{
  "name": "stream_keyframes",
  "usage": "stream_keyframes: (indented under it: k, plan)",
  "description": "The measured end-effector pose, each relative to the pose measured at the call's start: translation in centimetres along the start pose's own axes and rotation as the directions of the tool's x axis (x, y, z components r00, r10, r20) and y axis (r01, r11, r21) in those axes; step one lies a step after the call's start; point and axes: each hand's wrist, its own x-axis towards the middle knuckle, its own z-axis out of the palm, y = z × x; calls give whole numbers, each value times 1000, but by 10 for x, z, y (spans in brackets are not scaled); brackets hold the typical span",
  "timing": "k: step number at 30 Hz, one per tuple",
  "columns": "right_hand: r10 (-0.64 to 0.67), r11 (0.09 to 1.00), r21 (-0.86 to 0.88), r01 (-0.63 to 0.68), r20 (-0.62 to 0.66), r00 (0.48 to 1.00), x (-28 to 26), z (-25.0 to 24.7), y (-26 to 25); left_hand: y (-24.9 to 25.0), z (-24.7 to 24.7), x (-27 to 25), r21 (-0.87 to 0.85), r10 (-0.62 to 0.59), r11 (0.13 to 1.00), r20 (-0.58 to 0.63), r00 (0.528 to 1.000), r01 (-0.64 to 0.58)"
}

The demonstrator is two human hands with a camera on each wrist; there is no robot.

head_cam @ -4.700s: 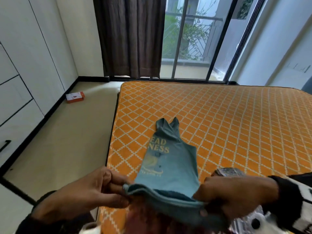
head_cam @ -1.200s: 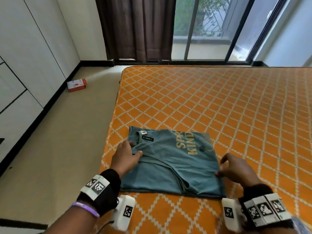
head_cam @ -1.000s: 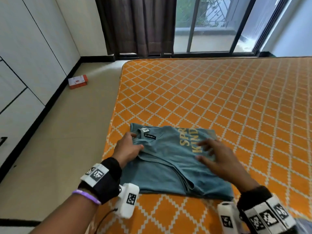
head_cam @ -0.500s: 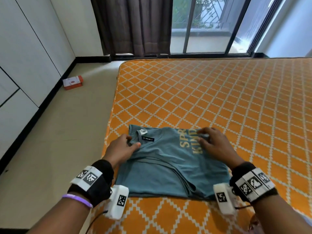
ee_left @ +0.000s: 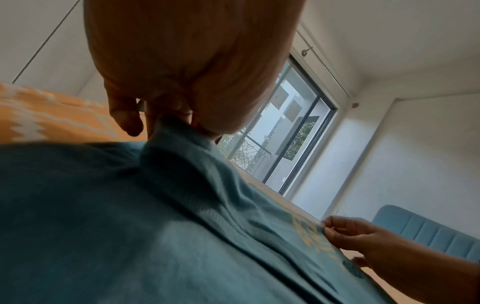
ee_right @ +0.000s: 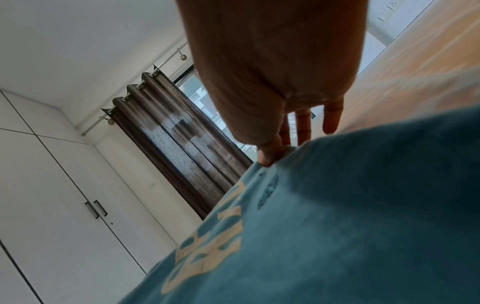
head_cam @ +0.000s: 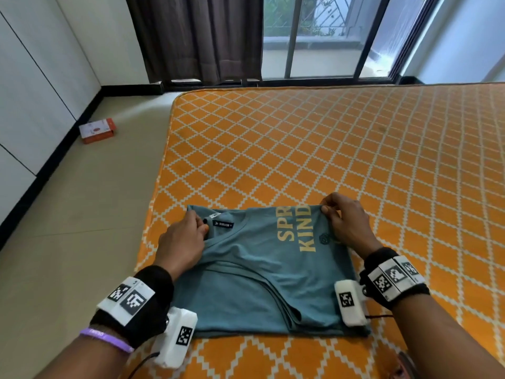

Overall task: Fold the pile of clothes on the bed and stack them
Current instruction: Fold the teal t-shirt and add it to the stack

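Observation:
A teal T-shirt [head_cam: 262,272] with yellow lettering lies partly folded near the left front corner of the orange bed [head_cam: 328,149]. My left hand [head_cam: 191,228] pinches the cloth by the neckline at the shirt's far left; the left wrist view shows its fingers closed on a raised tuck of the teal T-shirt [ee_left: 161,205]. My right hand [head_cam: 332,212] pinches the far right corner, lifting it slightly. In the right wrist view the thumb [ee_right: 269,156] presses the edge of the teal T-shirt [ee_right: 337,216]. My right hand [ee_left: 335,230] also shows in the left wrist view.
The bed's left edge [head_cam: 161,165] drops to a beige floor where a small orange and white box [head_cam: 96,131] lies. White wardrobe doors [head_cam: 32,77] line the left wall. A dark curtain [head_cam: 202,36] and glass doors [head_cam: 322,34] stand beyond the bed.
The shirt went from held up by both hands to lying folded on the bed. In the last second my right hand slid from the near right edge to the far right corner and pinched it.

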Motion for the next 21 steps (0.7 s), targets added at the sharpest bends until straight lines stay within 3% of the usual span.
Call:
stream_keyframes:
  k: [3, 8, 10, 12, 15, 17, 19, 20, 21]
  plan:
    - [83, 996, -44, -82, 26, 996, -1, -1, 2, 4, 0, -5, -70, -32, 997, -13, 999, 31]
    - [96, 995, -16, -96, 47, 994, -4, -7, 1, -1, -10, -11, -267, -107, 959, -42, 993, 92]
    - [99, 995, -27, -97, 50, 994, -6, -14, -3, -2, -16, -11, -447, -160, 880, 40, 986, 161]
    - [46, 999, -29, -44, 71, 996, -11, -23, -11, 1, -26, -10, -608, -209, 747, 168, 963, 268]
    - [-133, 989, 94, 117, 190, 973, -30, -38, -42, 2, -38, -6, -653, -225, 661, 298, 928, 370]
    - [-237, 967, 184, 174, 415, 878, -50, -40, -62, 0, -42, -5, -602, -219, 702, 327, 919, 381]
    - [-275, 961, 194, 194, 670, 689, -72, -30, -75, -5, -44, -4, -529, -210, 769, 321, 923, 359]
    - [-274, 959, 172, 224, 759, 591, -81, -23, -78, -9, -43, -4, -480, -201, 816, 288, 936, 323]
    - [-270, 952, 143, 269, 807, 526, -87, -17, -80, -12, -41, -3, -394, -190, 881, 216, 958, 263]
